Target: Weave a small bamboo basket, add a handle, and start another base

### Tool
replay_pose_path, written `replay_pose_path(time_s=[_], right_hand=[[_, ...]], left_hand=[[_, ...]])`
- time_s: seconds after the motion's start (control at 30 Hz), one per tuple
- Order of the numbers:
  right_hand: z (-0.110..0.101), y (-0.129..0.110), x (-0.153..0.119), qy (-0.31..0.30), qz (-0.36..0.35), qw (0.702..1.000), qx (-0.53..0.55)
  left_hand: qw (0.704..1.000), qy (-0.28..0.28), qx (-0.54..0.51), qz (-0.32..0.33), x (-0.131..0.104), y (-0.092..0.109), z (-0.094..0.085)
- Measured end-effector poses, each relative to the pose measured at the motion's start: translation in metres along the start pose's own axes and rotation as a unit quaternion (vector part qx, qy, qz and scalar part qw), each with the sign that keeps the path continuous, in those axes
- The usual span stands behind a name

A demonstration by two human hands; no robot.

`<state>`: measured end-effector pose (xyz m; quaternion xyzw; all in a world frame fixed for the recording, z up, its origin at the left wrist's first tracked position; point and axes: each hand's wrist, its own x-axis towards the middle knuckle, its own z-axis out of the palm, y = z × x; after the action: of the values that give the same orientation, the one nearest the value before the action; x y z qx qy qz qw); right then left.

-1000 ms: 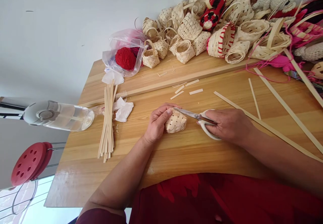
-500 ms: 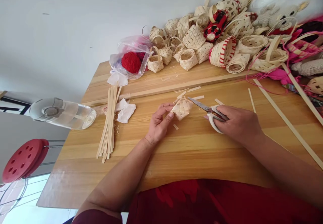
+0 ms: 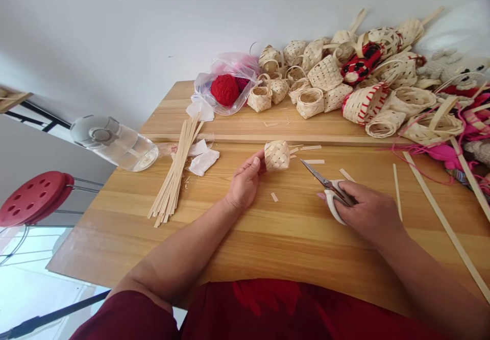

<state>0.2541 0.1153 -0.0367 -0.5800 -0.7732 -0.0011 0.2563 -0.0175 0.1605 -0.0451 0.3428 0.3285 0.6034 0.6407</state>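
Note:
Between the thumb and fingers of my left hand [image 3: 247, 179] is a small woven basket [image 3: 277, 155] of pale flat strips, its checkered side turned toward me. The fingertips behind it are partly hidden. My right hand [image 3: 369, 207] grips the white handles of a pair of scissors [image 3: 329, 186]. Their blades look closed and point up and left toward the basket, a little apart from it. Short cut strip pieces [image 3: 314, 162] lie on the table around the basket and the blades.
A bundle of flat strips [image 3: 174, 176] lies left of my hands, beside crumpled white tissue [image 3: 204, 162] and a clear bottle [image 3: 115, 142]. At the back are red yarn [image 3: 224, 90] in a plastic bag and many woven baskets [image 3: 310, 103]. Long strips [image 3: 444, 220] lie at right.
The basket has been turned in my left hand, showing a different side. The scissors have drawn slightly away from it, and the blades look more closed. The whole view has shifted.

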Motion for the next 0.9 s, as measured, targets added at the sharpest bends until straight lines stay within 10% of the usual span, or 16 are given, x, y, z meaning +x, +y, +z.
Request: replay_pose_path(time_s=[0.3,0.63,0.8,0.9], right_hand=[[-0.001,0.002,-0.001,-0.026,-0.022,0.999,0.003],[-0.015,-0.011,-0.001,-0.137,-0.215,0.965,0.059],[-0.027,-0.030,-0.008,-0.233,-0.212,0.947,0.066],[-0.031,-0.040,-0.015,-0.278,-0.185,0.939,0.083]], left_hand=[[0.998,0.045,-0.032,-0.019,0.002,0.002,-0.002],[0.997,0.036,-0.068,-0.018,0.002,0.002,-0.004],[0.983,-0.059,0.142,0.105,-0.004,-0.001,-0.005],[0.900,-0.102,0.353,0.233,-0.008,0.001,-0.006]])
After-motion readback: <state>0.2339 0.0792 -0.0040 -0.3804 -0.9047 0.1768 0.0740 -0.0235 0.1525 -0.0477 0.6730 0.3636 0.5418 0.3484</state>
